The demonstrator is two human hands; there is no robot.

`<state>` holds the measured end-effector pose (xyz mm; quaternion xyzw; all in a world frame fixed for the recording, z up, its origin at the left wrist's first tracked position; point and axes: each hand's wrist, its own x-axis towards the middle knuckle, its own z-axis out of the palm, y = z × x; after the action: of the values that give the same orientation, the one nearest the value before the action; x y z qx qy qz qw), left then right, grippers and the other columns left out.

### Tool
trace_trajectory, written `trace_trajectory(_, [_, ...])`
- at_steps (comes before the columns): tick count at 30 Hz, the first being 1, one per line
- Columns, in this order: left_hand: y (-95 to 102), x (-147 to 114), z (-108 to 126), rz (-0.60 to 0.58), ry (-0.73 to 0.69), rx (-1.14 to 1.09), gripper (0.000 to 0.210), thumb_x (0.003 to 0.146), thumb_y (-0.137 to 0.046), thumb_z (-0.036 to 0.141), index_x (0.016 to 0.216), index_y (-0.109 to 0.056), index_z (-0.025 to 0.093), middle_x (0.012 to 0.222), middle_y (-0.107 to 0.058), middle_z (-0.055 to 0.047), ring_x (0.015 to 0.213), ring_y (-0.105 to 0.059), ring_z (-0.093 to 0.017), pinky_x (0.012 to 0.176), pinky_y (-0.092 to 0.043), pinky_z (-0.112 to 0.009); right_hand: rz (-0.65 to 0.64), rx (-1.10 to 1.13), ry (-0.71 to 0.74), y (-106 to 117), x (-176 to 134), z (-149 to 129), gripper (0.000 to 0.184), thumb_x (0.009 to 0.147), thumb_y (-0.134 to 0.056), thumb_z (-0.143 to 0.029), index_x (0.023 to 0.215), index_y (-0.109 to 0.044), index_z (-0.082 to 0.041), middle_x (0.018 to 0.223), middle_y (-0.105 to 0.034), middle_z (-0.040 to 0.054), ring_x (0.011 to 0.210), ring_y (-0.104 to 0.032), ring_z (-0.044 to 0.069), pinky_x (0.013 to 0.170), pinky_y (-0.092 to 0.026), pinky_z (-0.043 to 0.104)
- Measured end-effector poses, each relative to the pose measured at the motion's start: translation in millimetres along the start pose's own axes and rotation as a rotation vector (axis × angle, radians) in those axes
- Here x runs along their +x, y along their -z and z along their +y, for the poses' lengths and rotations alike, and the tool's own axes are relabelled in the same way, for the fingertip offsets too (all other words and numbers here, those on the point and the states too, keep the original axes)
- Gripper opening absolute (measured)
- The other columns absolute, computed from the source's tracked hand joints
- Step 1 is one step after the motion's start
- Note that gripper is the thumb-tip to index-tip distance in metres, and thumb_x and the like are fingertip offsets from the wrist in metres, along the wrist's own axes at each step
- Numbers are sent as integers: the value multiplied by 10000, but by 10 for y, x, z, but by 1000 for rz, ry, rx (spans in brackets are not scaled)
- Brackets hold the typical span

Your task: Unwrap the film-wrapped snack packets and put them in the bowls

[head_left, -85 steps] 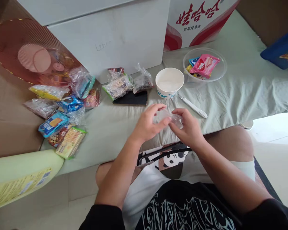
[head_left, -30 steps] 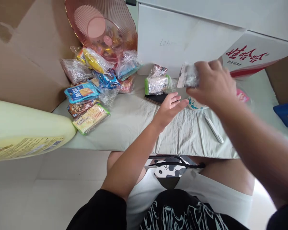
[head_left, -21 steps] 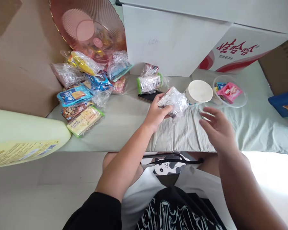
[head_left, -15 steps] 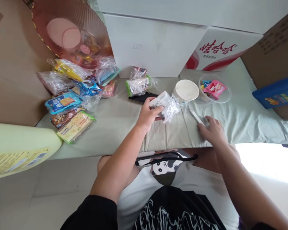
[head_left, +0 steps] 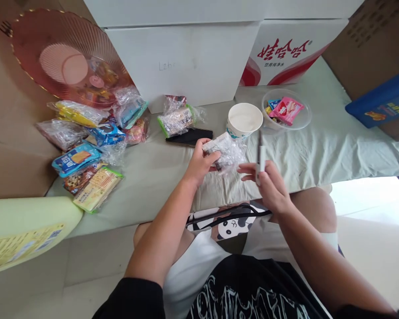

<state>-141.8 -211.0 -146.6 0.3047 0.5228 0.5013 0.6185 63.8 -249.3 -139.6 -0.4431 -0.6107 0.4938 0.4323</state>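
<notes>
My left hand (head_left: 201, 164) grips a small packet in crinkled clear plastic (head_left: 227, 153), thumb on top and fingers underneath. Its loose wrap spreads towards the right. In my right hand (head_left: 269, 184) is a slim white utility knife (head_left: 261, 159), pinched near its lower end with the dark, narrow end pointing away from me. The fingertips of that hand are close to the plastic wrap; I cannot tell whether they touch it. Just beyond the packet stands a white paper cup (head_left: 245, 119). A dark phone (head_left: 189, 137) lies behind my left hand, with a wrapped snack packet (head_left: 177, 122) partly over it.
Snack packets (head_left: 93, 155) are heaped at the left, before a pink ribbed plate (head_left: 63, 40). A clear round tub (head_left: 305, 119) with small packets stands right of the cup. White boxes (head_left: 182, 62) line the back; a blue package (head_left: 378, 104) is at the far right.
My right hand has lifted the utility knife off the cloth and brought it left, towards the packet. My left hand still holds the packet. The view has shifted slightly.
</notes>
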Motion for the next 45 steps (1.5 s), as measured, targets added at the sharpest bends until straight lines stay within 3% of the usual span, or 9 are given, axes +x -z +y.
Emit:
trace_trajectory(6, [46,-43,-5,-106,-91,48,527,728,-732,464,1133,-457,268,1026,-609,0,766,-604,-121,607,-516,-219,-78,14,-19,-239,285,-58,394,989,-476,-623,1097,-567,-255,1379,-649,114,1045,-705,210,853,-595,395])
trace_trajectory(11, [100,-1,-26,-137,-213,148,613,632,-808,312,1116,-438,245,975,-592,13,736,-589,-105,644,-519,-235,-115,-66,-38,-230,259,-30,355,996,-492,-582,1095,-596,-257,1424,-620,103,1106,-671,213,883,-571,391])
trace_trajectory(17, [31,20,-88,-60,-260,179,450,681,-680,227,1087,-485,247,875,-545,37,673,-539,-86,547,-466,-184,-8,-168,-183,-158,207,-22,339,970,-512,-548,876,-561,-227,685,-606,-16,527,-490,114,514,-409,261])
trace_trajectory(23, [113,40,13,132,-239,-14,499,660,-693,308,1092,-444,291,1032,-614,2,822,-632,-148,635,-537,-253,-300,-361,-360,65,40,-22,415,944,-470,-570,748,-571,-218,586,-484,-27,486,-394,114,461,-288,262])
trace_trajectory(26, [176,70,21,187,-229,-80,508,672,-691,320,1101,-420,302,1099,-619,-4,846,-644,-157,655,-544,-269,-187,-564,-374,276,-24,47,420,928,-455,-560,700,-567,-226,529,-446,-23,478,-412,142,498,-321,293])
trace_trajectory(33, [65,20,-179,12,-185,435,292,793,-694,411,913,-503,225,829,-587,17,719,-563,-137,687,-488,-275,225,-1079,-93,555,147,272,357,873,-512,-367,1128,-682,-185,1109,-705,176,1066,-654,373,920,-494,535])
trace_trajectory(36, [125,9,-103,76,-315,597,341,948,-461,498,764,-489,212,887,-622,-49,873,-604,-191,790,-506,-326,104,-934,132,395,174,264,479,837,-538,-249,1307,-597,-180,1337,-624,185,1268,-594,357,1061,-466,550])
trace_trajectory(40, [239,-18,-1,-33,-542,777,286,847,-617,425,1029,-588,206,1215,-648,-101,1158,-600,-245,980,-497,-363,-188,-722,309,93,161,246,696,800,-523,-118,1479,-423,-231,1514,-519,145,1419,-490,308,1133,-437,520])
trace_trajectory(45, [249,-95,-6,-305,-447,915,425,922,-521,363,1300,-560,173,1309,-656,-118,1172,-629,-258,1036,-486,-393,-243,-664,245,-89,177,282,702,831,-593,-191,1505,-400,-228,1117,-693,99,1095,-642,305,945,-510,505])
